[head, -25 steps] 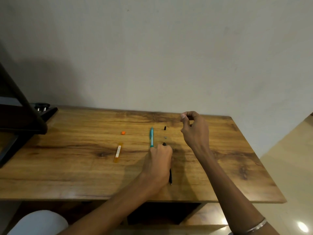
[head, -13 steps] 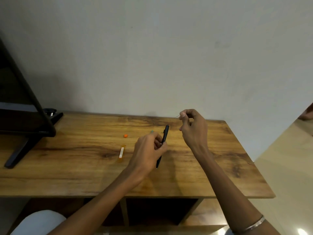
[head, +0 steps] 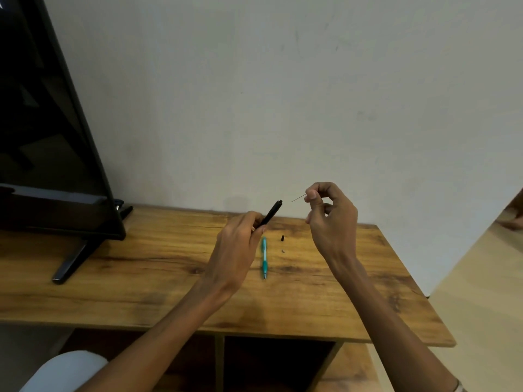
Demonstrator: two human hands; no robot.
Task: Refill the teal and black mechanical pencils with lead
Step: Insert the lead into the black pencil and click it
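Black pencil (head: 271, 213): a second ago I had it flat on the wooden table (head: 141, 278); now my left hand (head: 236, 250) grips its lower barrel, open top end raised and tilted toward the lead.
Lead (head: 298, 197): a thin sliver pinched between thumb and forefinger of my right hand (head: 331, 222), tip near the pencil's mouth, not touching.
Meaning: I judge insertion is next.
Teal pencil (head: 264, 257): lying on the table below both hands.
Small black cap (head: 282, 238): lying just beside the teal pencil.

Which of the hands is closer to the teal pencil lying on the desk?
Left. The left hand hovers just beside the teal pencil, while the right hand is raised farther off.
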